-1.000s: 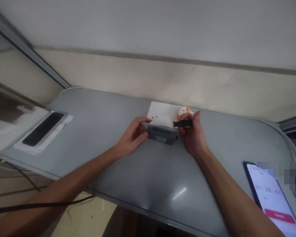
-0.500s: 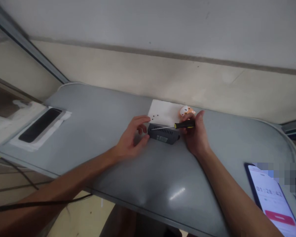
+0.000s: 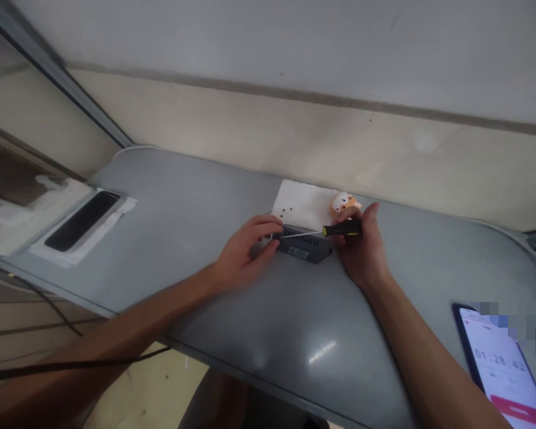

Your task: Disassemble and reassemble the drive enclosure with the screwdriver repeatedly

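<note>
A dark grey box with vent slots and a pale label (image 3: 304, 249) lies on the table in the middle of the head view. The fingers and thumb of my left hand (image 3: 250, 247) are closed about its left end. In my right hand (image 3: 361, 247) is a screwdriver with a black and yellow handle (image 3: 343, 229). Its thin shaft slants left across the box, and the tip is by the box's left end, close to my left fingertips. Whether the tip sits in a screw hole is too small to tell.
Behind the box lies a white sheet (image 3: 301, 199) with several small dark screws (image 3: 283, 210) on it. An orange and white animal figure (image 3: 345, 202) sits at its right. A dark phone (image 3: 83, 221) lies at the left, and a phone showing a timer (image 3: 500, 357) at the right.
My left fingers and thumb have come in onto the left end of the box. My right hand still holds the screwdriver across it. The whole view has shifted slightly.
</note>
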{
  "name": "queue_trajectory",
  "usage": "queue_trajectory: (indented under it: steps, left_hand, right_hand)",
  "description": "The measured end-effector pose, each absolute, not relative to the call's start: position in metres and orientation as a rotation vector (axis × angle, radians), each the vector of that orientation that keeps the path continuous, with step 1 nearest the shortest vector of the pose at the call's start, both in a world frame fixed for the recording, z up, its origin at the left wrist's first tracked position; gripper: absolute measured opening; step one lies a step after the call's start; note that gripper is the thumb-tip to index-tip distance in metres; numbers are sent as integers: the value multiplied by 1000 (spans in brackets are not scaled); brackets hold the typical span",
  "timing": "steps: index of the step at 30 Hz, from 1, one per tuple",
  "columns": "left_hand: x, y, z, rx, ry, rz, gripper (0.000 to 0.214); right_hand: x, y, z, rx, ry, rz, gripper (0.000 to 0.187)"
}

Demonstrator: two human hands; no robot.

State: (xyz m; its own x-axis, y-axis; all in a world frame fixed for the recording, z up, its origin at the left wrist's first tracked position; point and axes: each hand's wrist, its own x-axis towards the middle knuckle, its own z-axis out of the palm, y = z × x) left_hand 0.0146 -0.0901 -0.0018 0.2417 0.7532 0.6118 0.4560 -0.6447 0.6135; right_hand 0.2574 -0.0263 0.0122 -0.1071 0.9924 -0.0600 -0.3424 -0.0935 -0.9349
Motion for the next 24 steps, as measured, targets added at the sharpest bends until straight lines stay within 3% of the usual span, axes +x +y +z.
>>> queue_trajectory:
  steps: [24]
  left_hand:
    - [15,-93,-3,2250,1150,1337,16]
  right_hand:
    - [261,-25,12,-936,-872,1536,65]
